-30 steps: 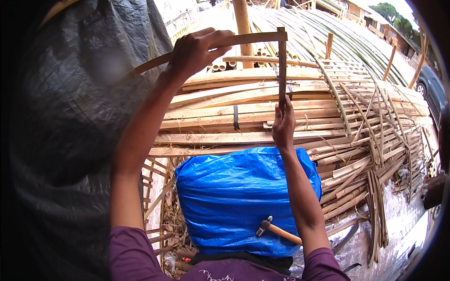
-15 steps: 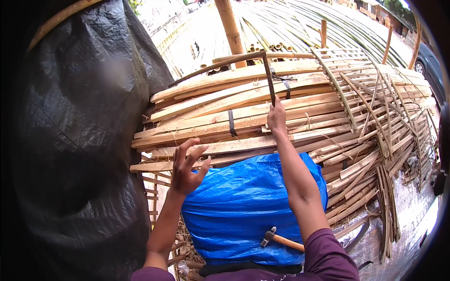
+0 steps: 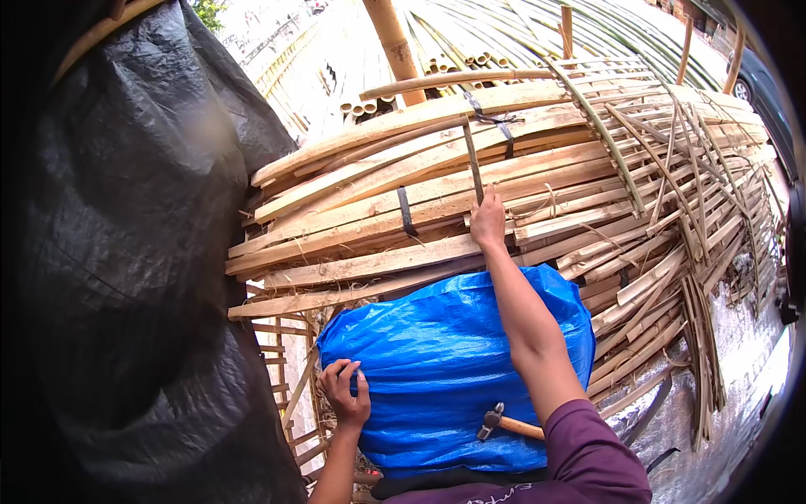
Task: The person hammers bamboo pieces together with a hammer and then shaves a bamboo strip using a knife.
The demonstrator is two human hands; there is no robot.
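Note:
My right hand [image 3: 488,220] is closed around the lower end of a dark narrow strip [image 3: 473,155], which stands up in front of the wooden slats [image 3: 361,223]. My left hand [image 3: 346,395] is lower, at the left edge of the blue tarp [image 3: 445,361]. Its fingers are curled and the thumb comes close to the index finger. A small pale spot shows at the fingertips, too small to name. On the tarp near my right forearm lies a ball-peen hammer [image 3: 510,424] with a wooden handle.
Black sheeting [image 3: 134,277] hangs along the left side. Black ties [image 3: 407,211] bind the slats. A bamboo lattice [image 3: 663,143] and split bamboo [image 3: 646,319] lie to the right. Behind stand a bamboo post [image 3: 393,46] and long poles [image 3: 604,42]; a car [image 3: 766,97] is far right.
My left hand has dropped from in front of the slats to the tarp's left edge, its spread fingers now curled. The strip's long bent part reaching left no longer shows.

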